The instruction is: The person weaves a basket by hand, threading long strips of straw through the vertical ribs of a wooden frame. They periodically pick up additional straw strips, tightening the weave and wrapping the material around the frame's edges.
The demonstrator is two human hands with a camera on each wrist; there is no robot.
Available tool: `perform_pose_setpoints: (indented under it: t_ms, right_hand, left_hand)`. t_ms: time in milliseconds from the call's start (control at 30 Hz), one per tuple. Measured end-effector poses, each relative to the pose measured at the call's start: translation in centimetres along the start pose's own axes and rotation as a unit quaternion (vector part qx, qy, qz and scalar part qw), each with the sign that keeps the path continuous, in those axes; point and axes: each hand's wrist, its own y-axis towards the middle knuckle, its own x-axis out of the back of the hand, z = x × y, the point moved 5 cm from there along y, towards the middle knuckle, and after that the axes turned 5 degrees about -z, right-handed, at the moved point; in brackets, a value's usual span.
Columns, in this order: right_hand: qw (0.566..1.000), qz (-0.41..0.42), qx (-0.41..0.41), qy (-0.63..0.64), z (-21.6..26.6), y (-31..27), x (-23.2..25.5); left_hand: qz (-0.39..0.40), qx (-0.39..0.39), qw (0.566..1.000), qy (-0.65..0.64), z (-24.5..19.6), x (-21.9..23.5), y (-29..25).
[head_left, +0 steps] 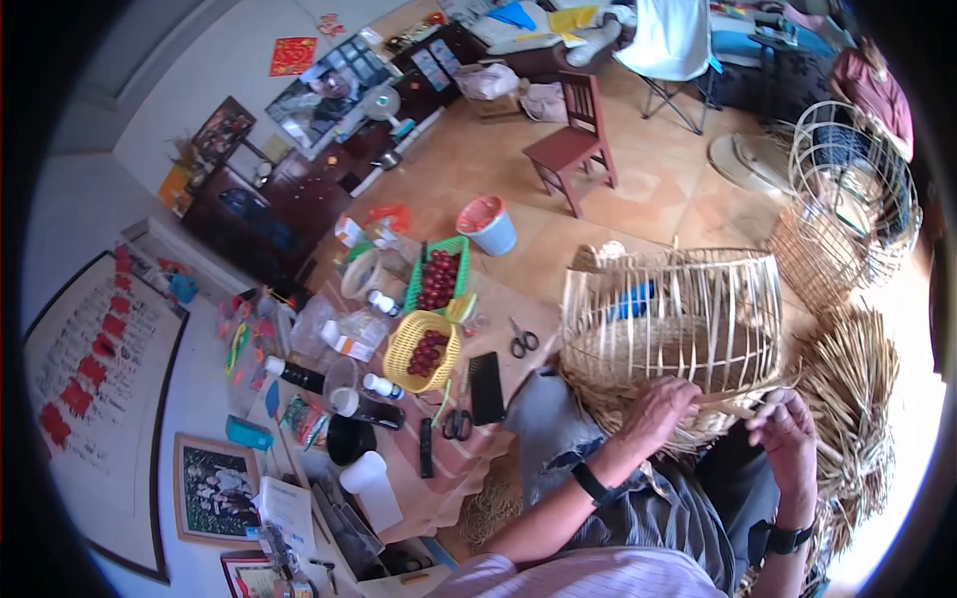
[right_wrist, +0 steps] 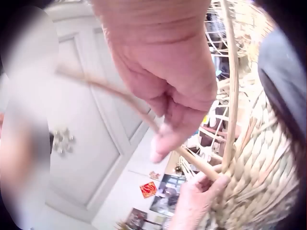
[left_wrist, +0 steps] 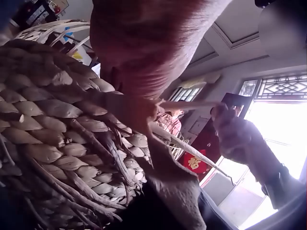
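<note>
A half-woven basket (head_left: pixel 688 344), with bare upright stakes above a thick plaited band, stands on the person's lap. At its near edge, the left hand (head_left: pixel 658 414) pinches a pale plant-fibre strand (right_wrist: pixel 199 163) where it meets the weave. The right hand (head_left: pixel 788 439), out to the right of the basket, pinches the same strand between thumb and fingers, its loose end sticking out beyond them in the right wrist view. Close up in the left wrist view is the plaited wall (left_wrist: pixel 62 129), with the right hand (left_wrist: pixel 240 139) blurred behind it.
A bundle of dry stalks (head_left: pixel 852 399) stands at the right. On the left, a table holds scissors (head_left: pixel 523 339), a black phone (head_left: pixel 487 389), a yellow basket (head_left: pixel 399 361) and a green basket (head_left: pixel 461 249) of red fruit. Farther off are a chair (head_left: pixel 573 149) and another person (head_left: pixel 877 90).
</note>
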Motion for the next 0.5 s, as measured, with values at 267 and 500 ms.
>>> perform_pose_setpoints:
  t_ms: [267,500]
  right_hand:
    - [0.980,-0.036,0.051,-0.191,-4.7,4.4,-2.7]
    - [0.994,-0.060,0.033,-0.081,-4.1,4.1,-0.2]
  left_hand:
    - [-0.045,0.034,0.998,0.023,1.5,-1.1,-0.6]
    - [-0.052,0.001,0.999,-0.005,-1.0,1.2,-1.6]
